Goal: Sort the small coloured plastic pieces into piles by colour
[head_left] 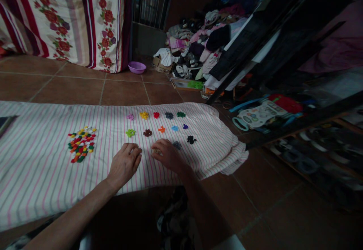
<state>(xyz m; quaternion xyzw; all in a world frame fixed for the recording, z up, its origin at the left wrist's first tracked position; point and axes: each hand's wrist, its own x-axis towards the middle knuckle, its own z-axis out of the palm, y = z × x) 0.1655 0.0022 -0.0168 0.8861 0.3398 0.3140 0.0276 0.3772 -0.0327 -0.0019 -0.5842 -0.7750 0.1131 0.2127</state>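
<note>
My left hand (124, 165) rests low over the striped cloth (107, 174), fingers curled together; whether they hold anything is hidden. My right hand (168, 155) is bent down over a small pile of tan pieces (157, 152), fingertips touching or just above it. Beyond the hands, small pieces lie sorted by colour, among them a lime green pile (131, 133), a brown pile (147, 133), an orange pile (161, 129) and a black pile (191, 139). A grey pile (177, 144) is partly behind my right hand. To the left spreads a mixed heap of coloured pieces (82, 144).
A dark flat object (6, 123) lies at the cloth's left edge. On the tiled floor behind stand a purple basin (137, 67) and a large clothes heap (198, 38). A shoe rack (317, 155) is at right, beneath a dark slanted frame.
</note>
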